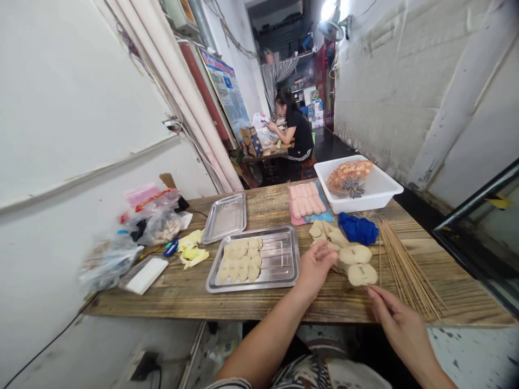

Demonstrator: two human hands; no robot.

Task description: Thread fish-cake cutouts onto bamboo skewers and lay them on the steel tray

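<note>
My right hand [391,310] pinches the lower end of a thin skewer. Two flat, beige oval slices [362,275] are threaded on it, one above the other. Just left of them is my left hand [318,266], fingers loosely bent and apart, close to the upper slice and a pile of similar loose slices [322,229]. Whether its fingertips touch a slice is hard to make out. Right of the threaded slices lies a fan of bare bamboo skewers [407,270]. Finished skewers of beige slices [241,260] rest in two rows on a metal tray [253,288].
Behind stand a second metal tray [225,216], a pack of pink sausages [307,200], a blue cloth [357,228] and a white tub [365,203] holding a bagged reddish food. Plastic bags [109,262] and a white box [146,274] lie left. Another person [298,129] sits farther back.
</note>
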